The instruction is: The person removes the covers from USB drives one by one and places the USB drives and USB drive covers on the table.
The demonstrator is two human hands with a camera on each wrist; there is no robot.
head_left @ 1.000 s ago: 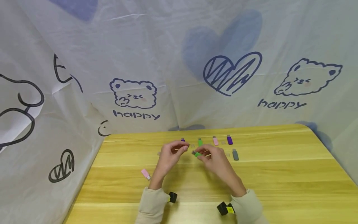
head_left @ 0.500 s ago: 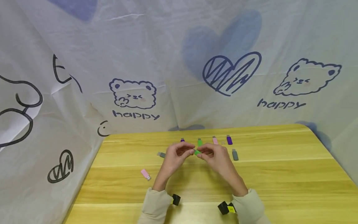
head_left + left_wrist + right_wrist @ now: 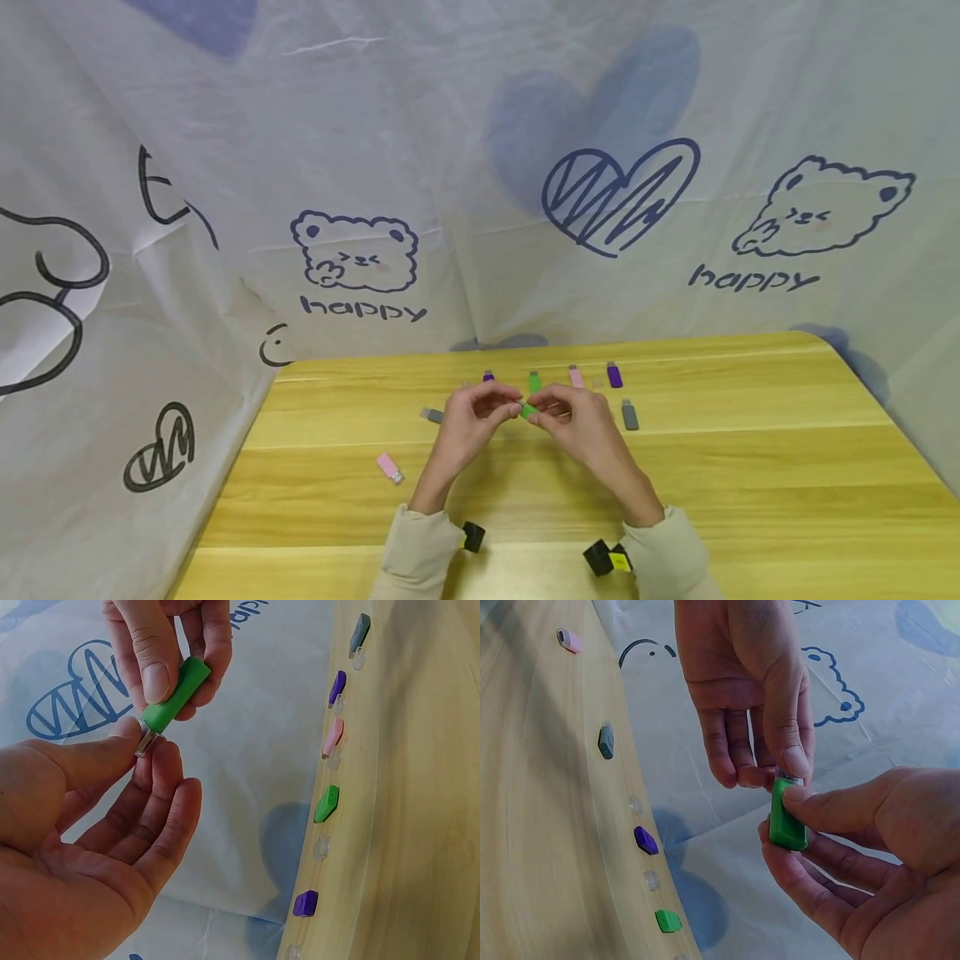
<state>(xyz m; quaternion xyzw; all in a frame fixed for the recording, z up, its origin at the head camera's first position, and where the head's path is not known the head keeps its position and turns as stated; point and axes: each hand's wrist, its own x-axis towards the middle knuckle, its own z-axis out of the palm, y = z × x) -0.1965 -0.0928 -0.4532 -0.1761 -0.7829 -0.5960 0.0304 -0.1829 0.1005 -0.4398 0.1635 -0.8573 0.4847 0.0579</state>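
My right hand [image 3: 870,855] grips the green drive [image 3: 786,817]; my left fingers [image 3: 127,739] pinch what looks like its clear cap [image 3: 146,741] — I keep both in line, pressing straight

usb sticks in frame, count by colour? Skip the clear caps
Green sticks: 2, one held between the left hand and right hand, one on the table
Purple sticks: 2
Pink sticks: 2
Grey sticks: 2
Total: 8
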